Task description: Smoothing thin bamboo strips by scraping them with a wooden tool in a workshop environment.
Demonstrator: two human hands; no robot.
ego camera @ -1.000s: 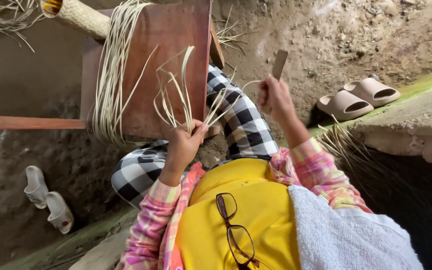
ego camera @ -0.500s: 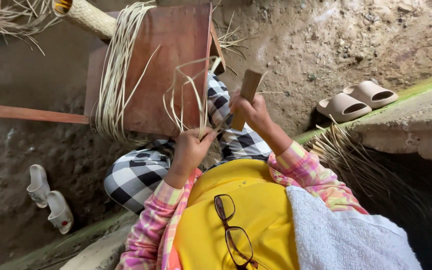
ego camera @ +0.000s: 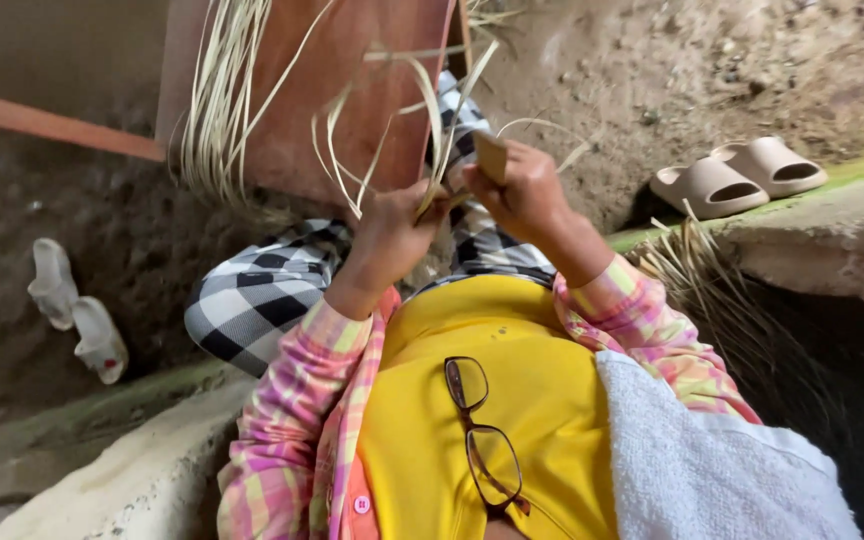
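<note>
Both hands (ego camera: 457, 205) now together on straw strips (ego camera: 392, 130), clear of board edge (ego camera: 432, 140).

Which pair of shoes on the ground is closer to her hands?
The tan slides, near her right hand. The white pair lies farther off, beyond her left knee.

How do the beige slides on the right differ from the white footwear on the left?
The beige slides are broad and open-toed, and lie side by side up on a ledge edged with green; the white footwear is narrower and paler, and lies lower on the bare dirt floor, one piece behind the other. The slides lie flat with their openings up, while the white pair looks tipped, though its kind is hard to tell. Both are pairs lying away from the person.
</note>
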